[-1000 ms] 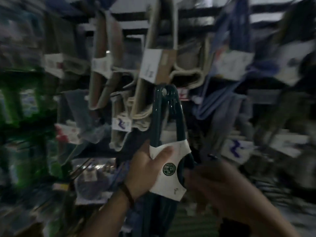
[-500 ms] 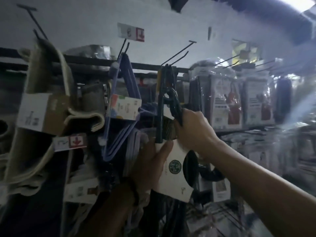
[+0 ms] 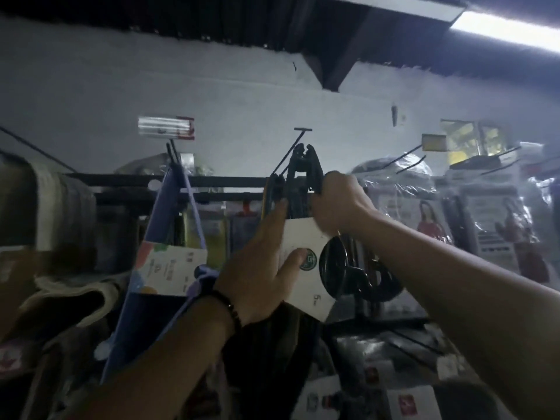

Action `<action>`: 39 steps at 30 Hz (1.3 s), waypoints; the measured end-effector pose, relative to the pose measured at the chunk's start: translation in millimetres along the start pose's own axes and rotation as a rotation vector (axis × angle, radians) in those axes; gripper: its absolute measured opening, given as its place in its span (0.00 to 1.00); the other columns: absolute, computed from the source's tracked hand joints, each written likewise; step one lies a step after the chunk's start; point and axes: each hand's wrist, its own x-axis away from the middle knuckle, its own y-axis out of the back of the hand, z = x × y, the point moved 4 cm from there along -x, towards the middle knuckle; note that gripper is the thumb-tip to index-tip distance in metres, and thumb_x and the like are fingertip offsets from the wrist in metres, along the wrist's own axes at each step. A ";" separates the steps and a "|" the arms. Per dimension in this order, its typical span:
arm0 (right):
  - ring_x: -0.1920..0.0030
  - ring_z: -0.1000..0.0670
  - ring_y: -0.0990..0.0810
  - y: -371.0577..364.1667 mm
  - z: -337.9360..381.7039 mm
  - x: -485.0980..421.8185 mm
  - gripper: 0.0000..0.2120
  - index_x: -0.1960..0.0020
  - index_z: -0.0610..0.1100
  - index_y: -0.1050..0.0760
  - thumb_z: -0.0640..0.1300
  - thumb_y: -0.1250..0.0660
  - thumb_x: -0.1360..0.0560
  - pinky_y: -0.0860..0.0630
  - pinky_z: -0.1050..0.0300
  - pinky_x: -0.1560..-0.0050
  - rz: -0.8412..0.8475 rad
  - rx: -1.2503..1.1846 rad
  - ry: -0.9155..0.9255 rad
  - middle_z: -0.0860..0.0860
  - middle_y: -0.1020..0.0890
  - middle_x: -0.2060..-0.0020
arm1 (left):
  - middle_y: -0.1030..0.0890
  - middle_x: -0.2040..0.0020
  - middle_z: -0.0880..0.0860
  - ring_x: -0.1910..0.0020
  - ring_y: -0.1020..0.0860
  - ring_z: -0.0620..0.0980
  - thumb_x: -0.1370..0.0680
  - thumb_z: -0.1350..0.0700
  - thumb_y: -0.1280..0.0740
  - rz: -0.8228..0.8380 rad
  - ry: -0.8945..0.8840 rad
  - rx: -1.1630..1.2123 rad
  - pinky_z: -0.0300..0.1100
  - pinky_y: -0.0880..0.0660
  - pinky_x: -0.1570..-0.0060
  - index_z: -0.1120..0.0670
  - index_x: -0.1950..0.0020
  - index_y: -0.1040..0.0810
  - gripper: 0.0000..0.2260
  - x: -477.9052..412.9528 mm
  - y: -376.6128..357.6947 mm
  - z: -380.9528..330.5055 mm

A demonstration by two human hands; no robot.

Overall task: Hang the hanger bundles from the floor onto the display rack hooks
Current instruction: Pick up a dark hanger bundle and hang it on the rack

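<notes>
Two bare forearms (image 3: pixel 454 286) in view; dark beaded bracelet (image 3: pixel 228 309) round wrist of left hand (image 3: pixel 260 265).

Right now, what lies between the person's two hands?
Head view: the white card label of the dark hanger bundle, left hand holding it, right hand gripping the bundle above.

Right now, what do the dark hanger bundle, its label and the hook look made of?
Hanger bundle: likely plastic, dark glossy, thick moulded curves. Label: white matte card, printed seal. Hook: thin dark metal wire, probably, straight with crossbar tip.
</notes>
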 end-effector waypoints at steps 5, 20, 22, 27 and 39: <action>0.66 0.48 0.22 -11.9 -15.8 -36.7 0.08 0.56 0.42 0.27 0.41 0.36 0.19 0.27 0.57 0.72 -0.159 -0.232 0.027 0.47 0.25 0.66 | 0.41 0.17 0.41 0.21 0.34 0.47 0.15 0.42 0.41 -0.028 -0.024 -0.122 0.57 0.31 0.26 0.30 0.19 0.64 0.35 -37.9 -2.5 21.3; 0.47 0.40 0.16 -110.6 -11.8 -95.2 0.13 0.36 0.33 0.24 0.35 0.33 0.20 0.19 0.53 0.50 0.177 -0.291 -0.031 0.39 0.18 0.47 | 0.58 0.15 0.44 0.18 0.42 0.53 0.16 0.42 0.41 0.165 0.102 -0.677 0.57 0.34 0.24 0.45 0.15 0.59 0.36 -68.1 -25.2 85.1; 0.41 0.38 0.17 -131.2 -12.4 -102.7 0.20 0.30 0.32 0.29 0.36 0.34 0.20 0.19 0.49 0.46 0.248 -0.263 -0.051 0.37 0.21 0.40 | 0.56 0.14 0.46 0.19 0.40 0.54 0.18 0.42 0.38 0.228 0.135 -0.742 0.59 0.34 0.25 0.47 0.15 0.57 0.38 -69.0 -30.4 93.9; 0.36 0.40 0.20 -148.4 -5.7 -116.9 0.18 0.30 0.36 0.27 0.43 0.41 0.16 0.28 0.46 0.36 0.301 -0.234 0.060 0.39 0.21 0.33 | 0.48 0.15 0.50 0.22 0.35 0.57 0.22 0.40 0.35 0.312 0.202 -0.770 0.56 0.31 0.27 0.52 0.16 0.52 0.42 -74.0 -38.4 98.9; 0.54 0.40 0.24 -51.6 11.9 -47.8 0.20 0.42 0.42 0.25 0.58 0.39 0.22 0.27 0.49 0.54 0.138 -0.267 0.282 0.42 0.23 0.49 | 0.20 0.34 0.47 0.38 0.23 0.52 0.19 0.37 0.35 0.087 0.248 -0.742 0.50 0.25 0.37 0.45 0.31 0.22 0.20 -12.2 25.5 7.3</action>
